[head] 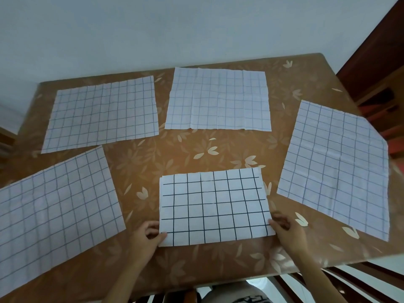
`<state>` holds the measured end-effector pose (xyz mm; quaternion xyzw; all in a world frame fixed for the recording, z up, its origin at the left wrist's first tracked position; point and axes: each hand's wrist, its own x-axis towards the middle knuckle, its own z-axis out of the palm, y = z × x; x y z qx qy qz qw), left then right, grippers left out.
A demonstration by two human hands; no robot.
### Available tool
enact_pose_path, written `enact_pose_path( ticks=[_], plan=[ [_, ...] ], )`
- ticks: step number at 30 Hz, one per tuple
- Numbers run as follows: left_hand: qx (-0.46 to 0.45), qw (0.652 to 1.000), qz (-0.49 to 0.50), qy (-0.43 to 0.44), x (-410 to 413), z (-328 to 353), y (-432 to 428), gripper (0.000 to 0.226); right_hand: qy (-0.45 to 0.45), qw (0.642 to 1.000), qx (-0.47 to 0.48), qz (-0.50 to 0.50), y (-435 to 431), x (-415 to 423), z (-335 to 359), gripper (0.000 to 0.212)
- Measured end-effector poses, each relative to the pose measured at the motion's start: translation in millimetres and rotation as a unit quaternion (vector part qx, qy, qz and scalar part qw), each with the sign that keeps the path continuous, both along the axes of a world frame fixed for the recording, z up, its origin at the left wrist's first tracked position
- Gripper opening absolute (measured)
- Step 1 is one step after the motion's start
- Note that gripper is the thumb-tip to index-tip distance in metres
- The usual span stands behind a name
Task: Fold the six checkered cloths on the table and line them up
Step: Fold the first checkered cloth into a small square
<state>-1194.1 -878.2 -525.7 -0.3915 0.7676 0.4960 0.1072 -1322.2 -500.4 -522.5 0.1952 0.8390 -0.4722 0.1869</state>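
A white cloth with a bold black grid point(215, 206) lies folded in half in front of me at the table's near middle. My left hand point(146, 237) pinches its near left corner. My right hand point(286, 230) pinches its near right corner. Several other checkered cloths lie flat and unfolded around it: one at the near left point(54, 215), one at the far left point(102, 114), one at the far middle point(218, 99), one at the right point(336, 167) with its far corner hanging over the table's edge.
The table point(175, 154) wears a brown covering with a pale leaf pattern. A white wall runs behind it. Dark wooden chair slats point(341, 285) show below the near edge, and wooden furniture point(378, 68) stands at the right.
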Motion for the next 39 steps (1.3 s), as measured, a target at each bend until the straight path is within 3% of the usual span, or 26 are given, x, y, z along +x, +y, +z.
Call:
enact_pose_path(
  ticks=[10,15,19,21,25,28,30,32,35,39],
  plan=[
    [-0.079,0.995,-0.058,-0.031,-5.2,8.9,10.0,0.047,-0.014,1.000,0.012,-0.022,-4.0,1.0,-3.4,0.021],
    [-0.199,0.971,-0.132,0.001,-6.2,15.3,19.9,0.059,0.012,0.999,0.034,-0.026,-7.0,5.2,0.1,0.019],
    [-0.243,0.924,-0.290,0.052,-13.4,9.8,43.8,0.038,0.026,0.990,0.141,0.018,-3.6,7.6,-7.1,0.024],
    [-0.236,0.897,-0.365,0.077,-19.5,7.8,63.3,0.024,-0.013,0.985,0.166,0.047,-3.6,6.7,-7.7,0.028],
    [-0.209,0.853,-0.462,0.124,-26.5,-0.1,102.2,0.028,-0.145,0.981,0.108,0.069,-8.6,3.3,-4.4,0.029],
    [-0.214,0.839,-0.489,0.104,-27.8,-3.0,119.0,0.040,-0.219,0.973,0.018,0.072,-14.0,2.8,11.0,0.023],
    [-0.221,0.836,-0.494,0.089,-29.0,-1.3,125.7,0.043,-0.259,0.961,-0.017,0.098,-16.8,6.1,21.5,0.031],
    [-0.228,0.836,-0.493,0.081,-28.4,-2.2,130.2,0.044,-0.271,0.952,-0.029,0.139,-22.5,11.6,21.7,0.038],
    [-0.250,0.838,-0.479,0.070,-26.7,-5.7,134.0,0.038,-0.255,0.949,-0.009,0.188,-35.2,21.0,14.8,0.025],
    [-0.305,0.793,-0.520,0.085,-30.4,-8.2,141.1,0.036,-0.208,0.956,-0.015,0.205,-43.3,25.3,10.8,0.011]
  ],
)
